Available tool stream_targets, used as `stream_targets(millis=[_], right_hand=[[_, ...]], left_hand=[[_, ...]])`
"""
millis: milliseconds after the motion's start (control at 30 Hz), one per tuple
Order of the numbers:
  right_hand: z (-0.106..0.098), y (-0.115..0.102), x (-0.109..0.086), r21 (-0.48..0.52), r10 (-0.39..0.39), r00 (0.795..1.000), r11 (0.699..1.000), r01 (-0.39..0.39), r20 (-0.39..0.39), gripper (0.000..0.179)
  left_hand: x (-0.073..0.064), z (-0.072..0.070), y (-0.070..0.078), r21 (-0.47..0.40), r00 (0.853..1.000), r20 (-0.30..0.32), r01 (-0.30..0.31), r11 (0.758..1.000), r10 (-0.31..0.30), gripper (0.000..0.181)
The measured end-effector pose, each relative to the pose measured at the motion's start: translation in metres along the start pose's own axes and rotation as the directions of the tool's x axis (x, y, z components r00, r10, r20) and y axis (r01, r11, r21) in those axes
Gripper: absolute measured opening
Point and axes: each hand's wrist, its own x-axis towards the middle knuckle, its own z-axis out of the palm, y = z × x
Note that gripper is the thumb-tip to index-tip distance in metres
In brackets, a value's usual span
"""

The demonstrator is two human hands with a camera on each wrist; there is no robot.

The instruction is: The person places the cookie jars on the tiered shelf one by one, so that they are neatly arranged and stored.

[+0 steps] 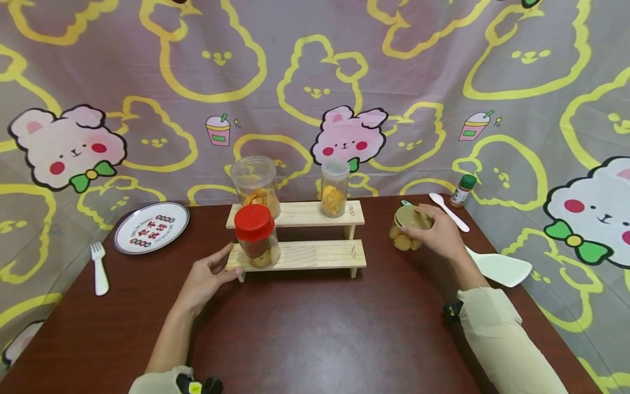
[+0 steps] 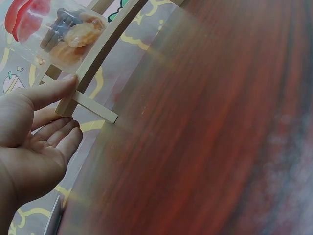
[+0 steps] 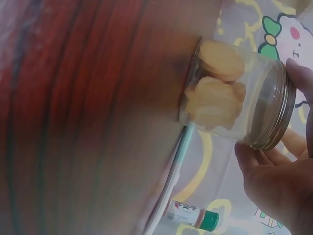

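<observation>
My left hand [image 1: 203, 282] pinches the left end of the lower step of a two-tier wooden rack [image 1: 315, 255], thumb on top and fingers curled below the edge. Close to that thumb, a clear jar with a red lid [image 1: 254, 223] stands on the lower step with cookies inside. On the right, my right hand [image 1: 441, 234] grips a clear jar of round cookies [image 3: 217, 93] by its gold lid [image 1: 414, 218]. The jar's base is at the tabletop in the right wrist view. A wide clear jar [image 1: 256, 183] and a narrow jar [image 1: 333, 189], both holding snacks, stand on the upper step.
At the left lie a white plate [image 1: 172, 210] with red print and a white fork [image 1: 100, 276]. To the right are a white spatula [image 1: 502, 268], a white spoon [image 1: 450, 212] and a green-capped seasoning bottle [image 1: 463, 191]. A patterned curtain [image 1: 295, 65] hangs behind the brown table [image 1: 315, 334].
</observation>
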Motion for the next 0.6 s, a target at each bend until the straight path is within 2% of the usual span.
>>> stream_targets(millis=[267, 600], right_hand=[[0.000, -0.004, -0.003, -0.006, -0.056, 0.998, 0.998, 0.056, -0.012, 0.074], [0.001, -0.017, -0.008, 0.007, -0.085, 0.996, 0.996, 0.085, -0.007, 0.076]], left_hand=[[-0.001, -0.001, 0.001, -0.002, 1.000, 0.002, -0.002, 1.000, 0.002, 0.083], [-0.001, -0.001, 0.000, -0.003, 1.000, 0.004, -0.012, 1.000, 0.012, 0.082]])
